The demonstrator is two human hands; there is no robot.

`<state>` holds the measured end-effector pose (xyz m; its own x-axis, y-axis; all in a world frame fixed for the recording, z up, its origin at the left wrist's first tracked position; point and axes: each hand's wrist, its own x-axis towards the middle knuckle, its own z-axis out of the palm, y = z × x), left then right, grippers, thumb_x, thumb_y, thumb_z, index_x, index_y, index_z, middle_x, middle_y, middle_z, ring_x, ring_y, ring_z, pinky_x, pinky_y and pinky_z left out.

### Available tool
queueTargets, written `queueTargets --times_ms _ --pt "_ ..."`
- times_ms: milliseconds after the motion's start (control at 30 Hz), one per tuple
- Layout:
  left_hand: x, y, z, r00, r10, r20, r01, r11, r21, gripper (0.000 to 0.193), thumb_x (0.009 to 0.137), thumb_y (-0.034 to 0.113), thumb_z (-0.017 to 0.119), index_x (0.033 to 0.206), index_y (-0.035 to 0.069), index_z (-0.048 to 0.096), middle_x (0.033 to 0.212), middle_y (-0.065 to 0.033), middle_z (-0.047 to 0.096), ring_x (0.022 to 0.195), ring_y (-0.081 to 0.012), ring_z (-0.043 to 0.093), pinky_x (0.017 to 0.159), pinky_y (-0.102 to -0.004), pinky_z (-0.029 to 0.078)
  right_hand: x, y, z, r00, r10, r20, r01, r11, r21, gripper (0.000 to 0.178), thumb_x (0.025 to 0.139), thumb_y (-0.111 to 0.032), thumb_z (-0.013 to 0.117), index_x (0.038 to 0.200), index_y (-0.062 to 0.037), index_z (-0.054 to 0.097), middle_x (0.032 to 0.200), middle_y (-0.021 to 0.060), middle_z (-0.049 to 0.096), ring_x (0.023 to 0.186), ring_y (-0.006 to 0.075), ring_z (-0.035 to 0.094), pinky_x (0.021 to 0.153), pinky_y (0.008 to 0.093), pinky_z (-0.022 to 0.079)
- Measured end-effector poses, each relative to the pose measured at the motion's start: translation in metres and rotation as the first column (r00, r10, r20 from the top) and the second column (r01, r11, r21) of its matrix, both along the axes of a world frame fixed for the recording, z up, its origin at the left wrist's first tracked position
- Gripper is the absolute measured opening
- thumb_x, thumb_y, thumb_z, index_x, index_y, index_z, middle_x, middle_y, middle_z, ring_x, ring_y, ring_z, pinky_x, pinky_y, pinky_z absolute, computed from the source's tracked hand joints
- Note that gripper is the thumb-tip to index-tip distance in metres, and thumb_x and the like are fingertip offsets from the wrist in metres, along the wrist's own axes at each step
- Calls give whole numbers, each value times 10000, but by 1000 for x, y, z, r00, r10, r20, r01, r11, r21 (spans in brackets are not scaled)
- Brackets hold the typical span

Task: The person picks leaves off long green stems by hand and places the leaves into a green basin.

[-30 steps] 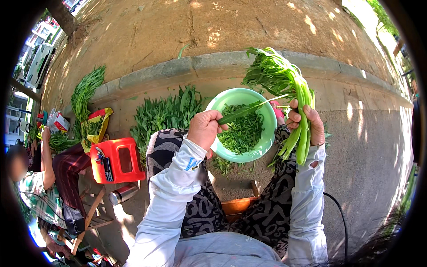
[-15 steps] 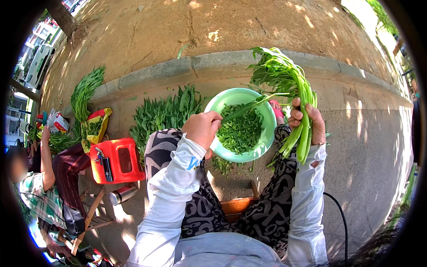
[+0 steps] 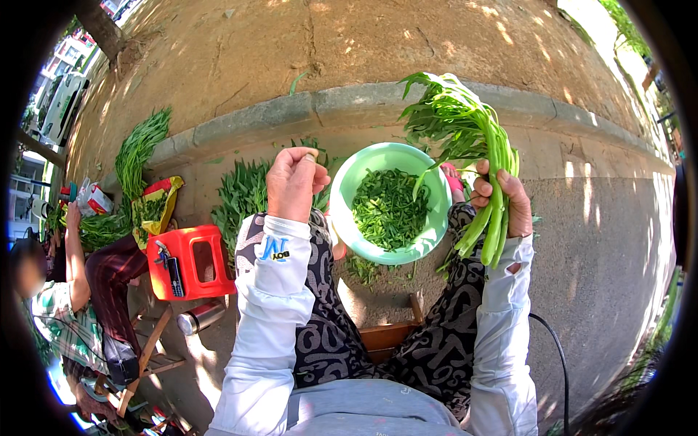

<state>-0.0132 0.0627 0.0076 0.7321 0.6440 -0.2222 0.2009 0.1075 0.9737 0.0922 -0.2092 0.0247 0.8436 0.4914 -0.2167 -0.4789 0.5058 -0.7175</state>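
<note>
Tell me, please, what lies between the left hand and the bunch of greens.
In the head view, the basin, with chopped greens inside, lies between the left hand and the bunch.

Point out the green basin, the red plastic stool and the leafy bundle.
Green basin (image 3: pixel 440 207): head view, right inner wall.
Red plastic stool (image 3: pixel 187 244): head view, panel beside its opening.
Leafy bundle (image 3: pixel 496 148): head view, middle of the stems.

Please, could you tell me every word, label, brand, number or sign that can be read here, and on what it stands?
I do not copy printed wording; here is where it stands.
White left sleeve: blue and dark lettering near the cuff, partly legible.
Dark trousers: grey letter-like shapes, broken by folds.
Yellow-and-red bag: any print is too small to read.
White-and-red packet: too small to read.
</note>
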Motion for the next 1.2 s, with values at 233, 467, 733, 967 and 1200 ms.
queueTargets --times_ms 233,467,733,967,1200 --pt "0 -22 -20 816 -572 -80 576 793 198 427 878 393 561 1076 19 618 1150 -93 547 973 -161 546 836 -284 435 -15 29 8 963 166 213 -74 921 -382 374 749 -38 651 1092 -19 502 885 96 616 648 164 612 561 274 520" --pt "3 -59 -13 686 -629 366 695 416 -586 771 754 641 571 1261 73 452 1165 -77 532 1028 -199 529 851 -345 433 -30 48 1 858 438 268 -359 885 -295 496 709 -74 684 1147 16 469 930 110 614 713 193 620 637 300 523" --pt "5 -70 -9 757 -402 515 652 424 -628 738 831 453 590 1341 -10 326 1338 -185 410 1200 -268 440 1021 -391 341 -35 56 2 770 617 165 -579 783 -229 529 696 -60 708 1147 12 442 878 113 609 707 203 621 636 311 525" --pt "7 -72 1 760 -358 543 643 535 -547 745 793 375 601 1369 12 299 1351 -221 383 1217 -303 423 1033 -416 319 -38 54 1 778 599 190 -571 800 -186 492 700 -104 727 1109 3 478 868 107 613 693 192 613 616 302 515" --pt "8 -67 9 663 -336 669 745 381 -547 844 773 390 621 1414 47 192 1355 -225 353 1233 -339 394 1017 -449 343 -42 48 7 747 649 143 -632 761 -148 513 701 -155 746 1127 -27 490 902 95 623 697 180 615 612 297 515"
